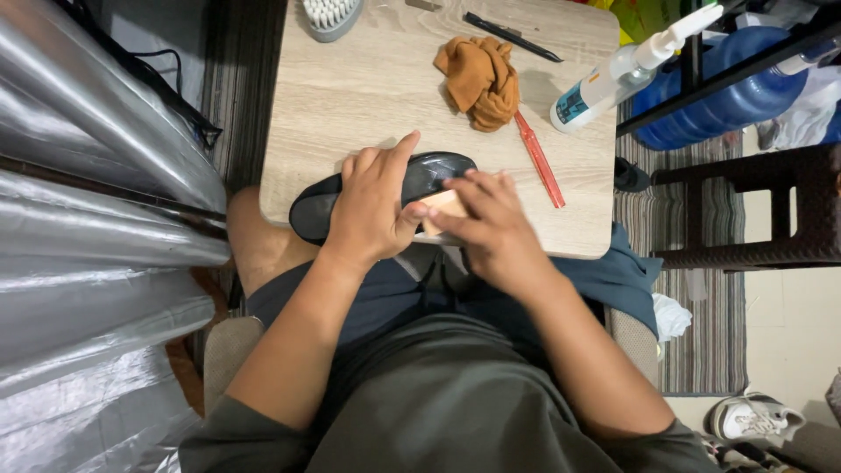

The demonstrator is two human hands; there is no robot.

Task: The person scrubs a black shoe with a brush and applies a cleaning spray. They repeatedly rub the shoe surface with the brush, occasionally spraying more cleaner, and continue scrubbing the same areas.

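Soft, even indoor light falls from above, bright enough to show the wood grain of the worktop (pixel 368 88) clearly. Shadows are short and faint: a pale one lies beside the orange cloth (pixel 480 81) and another under the spray bottle (pixel 613 79) near the far right corner. Broad white glare streaks the silver sheeting (pixel 88 219) on the left, and a small sheen sits on the dark shoe (pixel 429 171). Focus is sharp at centre; straight lines bow slightly toward the frame edges.
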